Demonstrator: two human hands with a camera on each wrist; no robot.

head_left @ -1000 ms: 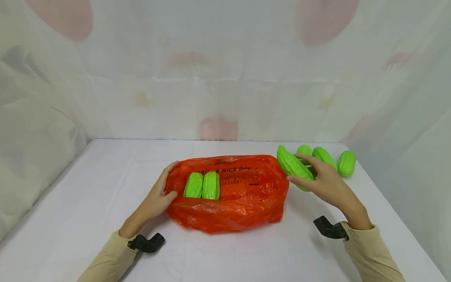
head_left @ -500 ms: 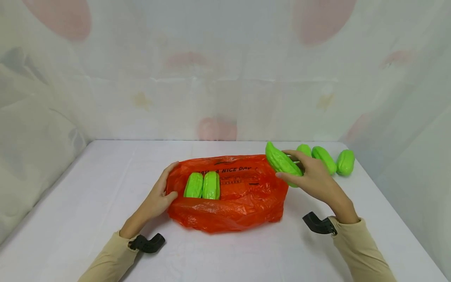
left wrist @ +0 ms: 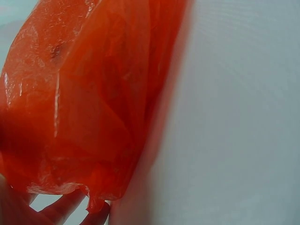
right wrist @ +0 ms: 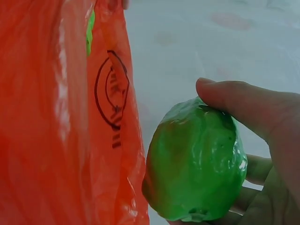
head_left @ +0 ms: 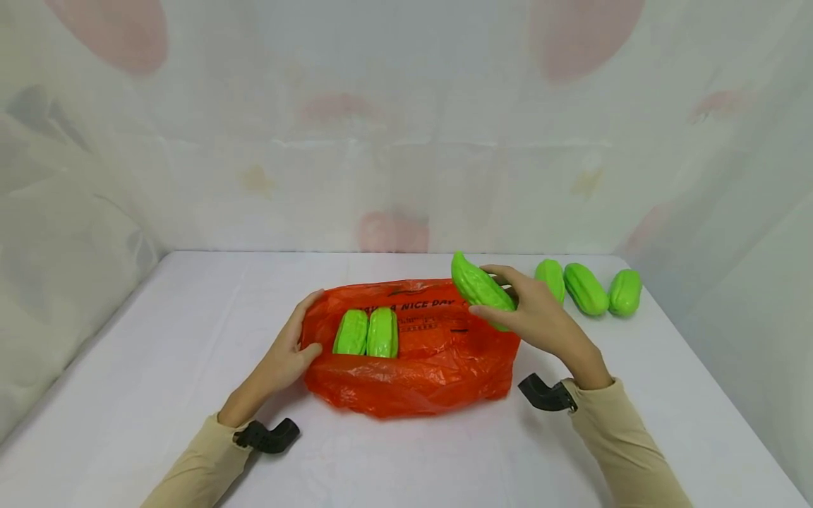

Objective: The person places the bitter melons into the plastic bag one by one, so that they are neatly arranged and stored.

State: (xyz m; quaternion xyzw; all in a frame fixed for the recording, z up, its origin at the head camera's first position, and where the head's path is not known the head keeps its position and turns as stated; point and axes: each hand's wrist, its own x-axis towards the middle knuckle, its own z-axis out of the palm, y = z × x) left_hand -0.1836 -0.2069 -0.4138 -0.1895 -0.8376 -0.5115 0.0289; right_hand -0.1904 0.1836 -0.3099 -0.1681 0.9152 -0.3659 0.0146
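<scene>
A red plastic bag (head_left: pixel 419 388) with printed lettering lies on the table with its mouth spread open. Inside, toward its left end, two bright green, ridged bitter melons (head_left: pixel 382 333) sit side by side. My left hand (head_left: pixel 282 360) grips the bag's left rim; in the left wrist view its fingers (left wrist: pixel 63 206) show at the edge of the red plastic. My right hand (head_left: pixel 540 317) holds another bitter melon (head_left: pixel 479 283), tilted, above the right part of the bag's mouth. In the right wrist view the thumb (right wrist: pixel 234 96) lies along that melon (right wrist: pixel 197 164), with fingers partly hidden behind it.
Several more green bitter melons (head_left: pixel 586 289) lie at the table's back right. White cloth covers the table (head_left: pixel 406 466), and pale patterned curtains (head_left: pixel 483 197) stand at the back and sides. Each wrist carries a black camera mount (head_left: pixel 547 393).
My right hand has carried the bitter melon leftward, from beside the bag's right end to over its mouth. My left hand and the bag have stayed nearly still.
</scene>
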